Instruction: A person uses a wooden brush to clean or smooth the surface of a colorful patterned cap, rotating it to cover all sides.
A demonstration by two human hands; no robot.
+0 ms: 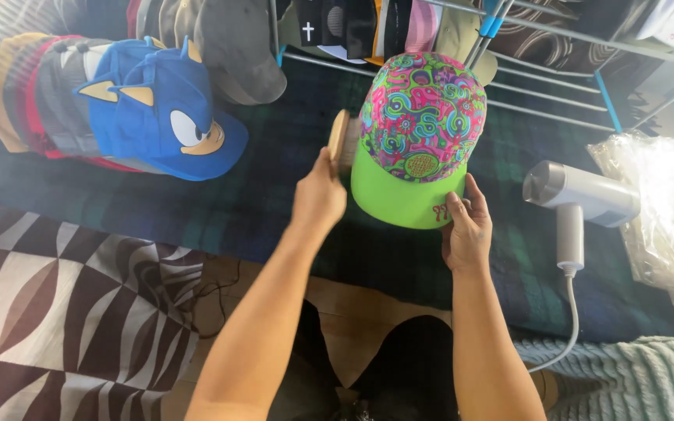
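- A dark blue-and-green plaid blanket [290, 156] is spread as the work surface, with a black-and-white geometric rug [48, 312] at seven o'clock and a metal drying rack with blue joints [587, 47] at one o'clock.
- A flat-brimmed cap with a pink, teal and green swirl-patterned crown and a lime-green brim [419, 140] is held near the middle of the view, just above the blanket, brim toward the person.
- The right hand [468, 226] is closed on the brim's corner at four o'clock of the cap, thumb on top and fingers curled beneath.
- A wooden-backed brush [341, 140] is gripped by the left hand [320, 195] and pressed to the cap's side at nine o'clock; the fingers are wrapped round the brush, though their tips are hidden.
- A blue plush cap with cartoon eyes and yellow-lined spikes [161, 117] is set at ten o'clock, atop a row of stacked caps [33, 93].
- A grey handheld steamer with a white cord [575, 199] is laid at three o'clock, just beside crinkled clear plastic bags [657, 210].
- The cap is judged liable to twist, since only one brim corner is pinched against a sideways brush push.
- The crown could be dented by hard pressure, as nothing is seen supporting it from inside.
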